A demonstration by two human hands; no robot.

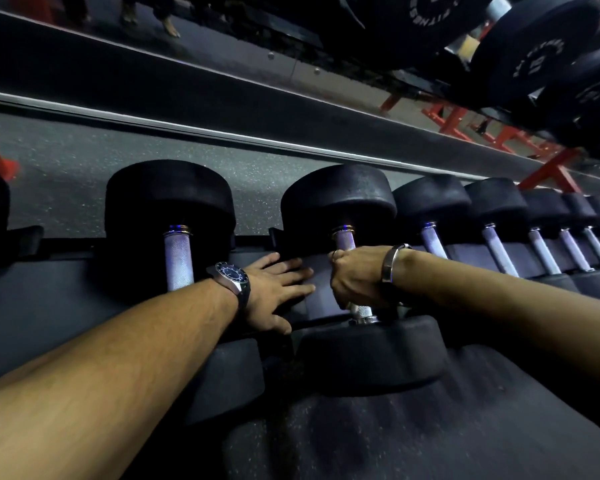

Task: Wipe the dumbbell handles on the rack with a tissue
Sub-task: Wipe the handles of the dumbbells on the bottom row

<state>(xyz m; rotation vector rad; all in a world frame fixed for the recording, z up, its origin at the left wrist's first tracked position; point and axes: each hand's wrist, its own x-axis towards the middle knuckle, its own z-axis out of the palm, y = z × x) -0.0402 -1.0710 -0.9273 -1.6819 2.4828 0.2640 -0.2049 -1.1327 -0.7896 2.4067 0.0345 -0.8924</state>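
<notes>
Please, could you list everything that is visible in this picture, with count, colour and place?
Black round-headed dumbbells with knurled metal handles: at least eight, one row on the rack, running rightward.
Dark padded rack shelf: one, under the dumbbells.
Grey speckled floor: behind the row.
Black weight plates: several, upper right.
Red metal frame: right, behind the row.
Tissue: cannot be seen.
Wristwatch: one, dark face, left wrist.
Metal bangle: one, right wrist.
Left hand: flat on the shelf between two dumbbells.
Right hand: grips the second dumbbell's handle.
</notes>
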